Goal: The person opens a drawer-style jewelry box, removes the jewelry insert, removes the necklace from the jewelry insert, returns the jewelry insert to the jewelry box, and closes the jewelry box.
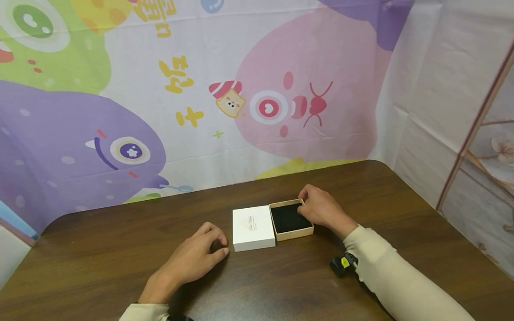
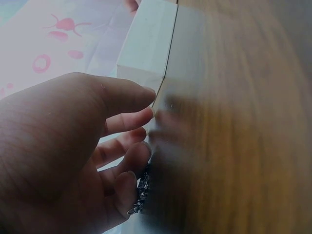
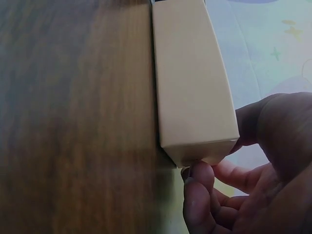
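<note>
A white box lid [image 1: 253, 226] with small print lies top up on the table, beside a kraft-coloured open box [image 1: 292, 235] with a black cushion [image 1: 290, 217] inside. My right hand [image 1: 321, 208] pinches the box at its right end; in the right wrist view curled fingers [image 3: 198, 200] touch the end wall, and the thumb passes behind the rim. My left hand [image 1: 196, 254] rests on the table left of the lid, fingers loosely bent, apart from it. A dark metal chain [image 2: 142, 191] shows by the little finger in the left wrist view; the head view hides it.
The brown wooden table [image 1: 104, 249] reaches back to a cartoon-printed cloth [image 1: 192, 147]. A pale curtain [image 1: 425, 98] hangs on the right. On the right wrist sits a black strapped device [image 1: 340, 266].
</note>
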